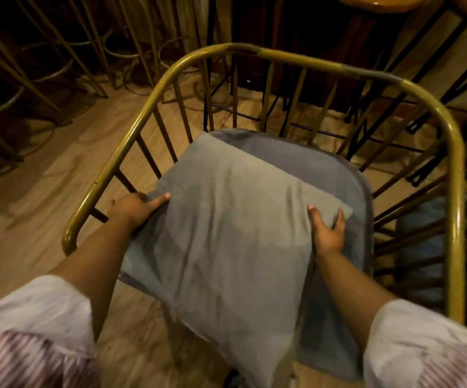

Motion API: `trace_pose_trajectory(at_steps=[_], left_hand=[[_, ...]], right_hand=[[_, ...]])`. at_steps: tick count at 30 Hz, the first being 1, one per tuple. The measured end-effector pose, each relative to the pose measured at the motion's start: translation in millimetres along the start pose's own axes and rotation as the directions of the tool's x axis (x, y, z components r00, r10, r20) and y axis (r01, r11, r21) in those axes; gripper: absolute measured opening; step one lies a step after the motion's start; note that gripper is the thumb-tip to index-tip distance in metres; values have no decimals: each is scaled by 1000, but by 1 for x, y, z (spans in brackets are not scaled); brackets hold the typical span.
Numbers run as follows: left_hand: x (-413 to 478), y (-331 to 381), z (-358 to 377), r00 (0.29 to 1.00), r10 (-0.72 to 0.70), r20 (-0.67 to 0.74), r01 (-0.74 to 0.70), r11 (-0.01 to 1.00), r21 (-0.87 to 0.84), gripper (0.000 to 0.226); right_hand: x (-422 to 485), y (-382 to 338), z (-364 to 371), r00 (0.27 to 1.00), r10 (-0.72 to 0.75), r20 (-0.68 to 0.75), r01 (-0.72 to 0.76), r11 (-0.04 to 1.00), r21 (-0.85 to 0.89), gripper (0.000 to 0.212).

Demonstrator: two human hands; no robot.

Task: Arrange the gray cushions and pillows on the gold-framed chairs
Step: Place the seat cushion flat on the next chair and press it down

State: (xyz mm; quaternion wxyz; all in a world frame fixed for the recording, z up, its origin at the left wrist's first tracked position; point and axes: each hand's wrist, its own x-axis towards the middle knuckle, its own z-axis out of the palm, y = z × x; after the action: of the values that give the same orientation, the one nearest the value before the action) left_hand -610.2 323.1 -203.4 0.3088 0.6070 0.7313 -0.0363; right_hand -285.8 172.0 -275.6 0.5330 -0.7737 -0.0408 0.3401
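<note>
A gold-framed chair (254, 53) with a curved rail and thin spindles stands right below me. A darker gray seat cushion (336, 175) lies on its seat. On top of it, turned like a diamond, is a lighter gray pillow (226, 219). My left hand (135, 207) grips the pillow's left corner, thumb on top. My right hand (328, 229) holds the pillow's right edge, fingers spread over the fabric near its right corner. The pillow's near corner hangs past the seat's front edge toward me.
Wooden floor (45, 175) lies to the left. More gold chair legs (92, 46) crowd the back left. Black metal stool legs (212, 65) and wooden stool seats (378, 2) stand behind the chair. Another gray cushion (419, 247) shows through the right spindles.
</note>
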Motion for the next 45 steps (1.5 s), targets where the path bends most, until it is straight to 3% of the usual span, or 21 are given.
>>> trace_pose_trajectory(at_steps=[3,6,10,13,15,19,28,31,36,41,45], left_hand=[[-28,-8,30,992,32,123,-32,999,-6,93],[-39,-3,47,981,6,192,-6,1000,-3,85],[-22,1,37,970,-55,237,48,998,37,105],[-15,9,43,964,22,264,36,976,-214,90],[-14,14,53,956,65,286,54,919,-390,102],[-18,21,67,980,72,188,39,848,-529,93],[-23,31,52,976,210,57,-147,828,-541,93],[-20,31,56,979,163,124,-84,872,-483,94],[-12,12,77,965,91,247,5,932,-364,138],[-13,16,81,977,38,209,19,964,-266,147],[-46,43,79,973,55,223,-18,986,-165,150]], right_hand=[[25,-36,-21,994,-61,87,74,984,-163,84],[39,-43,-34,971,40,236,37,950,-311,87],[27,-18,-38,966,5,259,73,954,-292,89],[18,9,-49,974,-6,225,55,975,-214,89],[12,25,-57,969,39,242,6,983,-181,91],[7,30,-61,975,13,221,12,994,-109,82],[1,18,-60,988,-99,119,103,994,-26,74],[6,19,-60,985,-81,152,91,994,-59,79],[5,43,-56,984,-35,177,61,988,-143,89],[7,46,-55,986,14,164,20,979,-202,89],[-11,31,-61,983,45,176,15,945,-328,77]])
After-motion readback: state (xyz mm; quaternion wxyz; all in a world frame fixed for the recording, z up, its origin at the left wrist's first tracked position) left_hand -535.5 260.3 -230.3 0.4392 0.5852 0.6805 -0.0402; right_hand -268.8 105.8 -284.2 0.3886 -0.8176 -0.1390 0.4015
